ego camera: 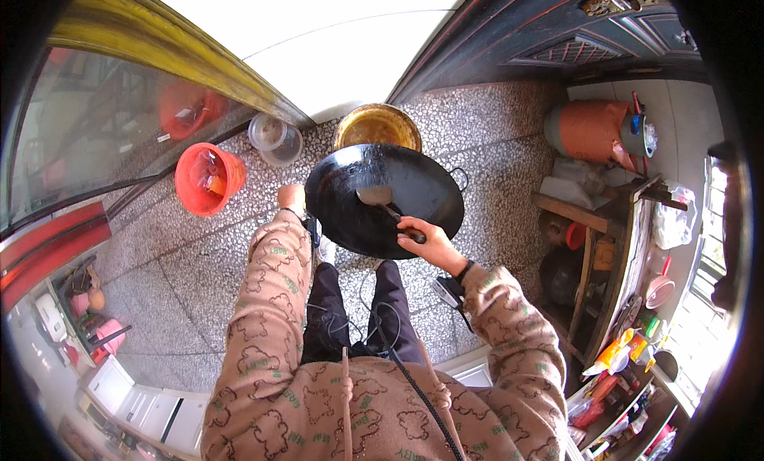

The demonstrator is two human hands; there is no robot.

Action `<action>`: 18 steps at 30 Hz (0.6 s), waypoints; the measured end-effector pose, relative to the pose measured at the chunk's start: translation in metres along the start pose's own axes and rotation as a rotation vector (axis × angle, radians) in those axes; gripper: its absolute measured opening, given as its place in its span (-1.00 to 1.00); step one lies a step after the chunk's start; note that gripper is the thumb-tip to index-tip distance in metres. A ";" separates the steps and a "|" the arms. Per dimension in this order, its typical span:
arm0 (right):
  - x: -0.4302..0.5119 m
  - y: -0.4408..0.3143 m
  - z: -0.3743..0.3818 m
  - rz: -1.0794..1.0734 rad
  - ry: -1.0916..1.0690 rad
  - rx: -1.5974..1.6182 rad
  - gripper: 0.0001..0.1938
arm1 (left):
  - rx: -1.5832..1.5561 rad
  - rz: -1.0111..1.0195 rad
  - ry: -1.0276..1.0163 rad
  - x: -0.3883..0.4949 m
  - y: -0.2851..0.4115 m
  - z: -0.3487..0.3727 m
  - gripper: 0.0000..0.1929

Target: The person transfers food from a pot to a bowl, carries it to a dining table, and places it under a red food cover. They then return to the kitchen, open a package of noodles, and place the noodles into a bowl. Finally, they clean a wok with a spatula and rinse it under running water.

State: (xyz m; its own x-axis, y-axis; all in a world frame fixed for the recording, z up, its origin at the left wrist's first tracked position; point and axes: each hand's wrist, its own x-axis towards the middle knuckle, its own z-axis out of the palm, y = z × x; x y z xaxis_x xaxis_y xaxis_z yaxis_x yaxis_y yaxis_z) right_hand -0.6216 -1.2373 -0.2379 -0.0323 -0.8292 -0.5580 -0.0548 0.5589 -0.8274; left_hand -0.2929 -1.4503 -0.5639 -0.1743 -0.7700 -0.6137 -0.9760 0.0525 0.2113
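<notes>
A large black wok [418, 180] is held out in front of me, over the floor. My left hand [292, 197] is closed at its left rim, where a handle would be hidden by the fingers. My right hand [431, 244] grips the dark handle of a metal wok spatula [375, 195], whose blade rests against the inside of the wok. Behind the wok's far edge, partly covered by it, a yellowish-brown basin [378, 125] shows. The wok's right loop handle [459, 179] is free.
Left of the wok are a red bucket [209, 179] with things inside and clear plastic containers [276, 140]. Glass panels stand behind them. At right are an orange-and-grey cylinder [591, 130], a wooden table [573, 212] and shelves of goods [621, 413]. The floor is speckled terrazzo.
</notes>
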 end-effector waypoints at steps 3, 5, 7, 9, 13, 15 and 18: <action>0.035 0.011 -0.002 -0.239 -0.009 -0.325 -0.63 | 0.263 0.179 0.139 -0.006 0.006 -0.010 -0.76; 0.059 0.013 -0.006 -0.224 0.025 -0.386 -0.61 | -0.442 -0.065 -0.093 -0.012 0.002 -0.019 -0.79; 0.077 0.010 -0.014 -0.277 0.083 -0.370 -0.61 | -0.231 -0.062 -0.132 -0.015 0.001 -0.020 -0.79; 0.083 0.003 -0.022 -0.273 0.123 -0.357 -0.64 | -0.456 -0.232 -0.066 -0.017 -0.001 -0.017 -0.80; 0.061 -0.004 -0.033 -0.277 0.095 -0.385 -0.69 | -0.394 -0.266 -0.045 -0.014 -0.003 -0.007 -0.86; 0.039 -0.003 -0.035 -0.307 0.067 -0.342 -0.72 | -0.245 -0.235 -0.083 -0.014 -0.004 -0.005 -0.88; 0.013 0.001 -0.032 -0.162 0.014 -0.309 -0.74 | -0.137 -0.050 0.067 -0.020 -0.002 -0.008 -0.88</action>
State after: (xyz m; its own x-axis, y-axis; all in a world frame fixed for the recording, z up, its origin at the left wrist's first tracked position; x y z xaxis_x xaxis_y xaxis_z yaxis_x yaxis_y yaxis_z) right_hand -0.6536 -1.2474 -0.2437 -0.0118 -0.9082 -0.4184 -0.3597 0.3943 -0.8457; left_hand -0.2868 -1.4401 -0.5460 -0.1123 -0.8104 -0.5750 -0.9556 -0.0706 0.2862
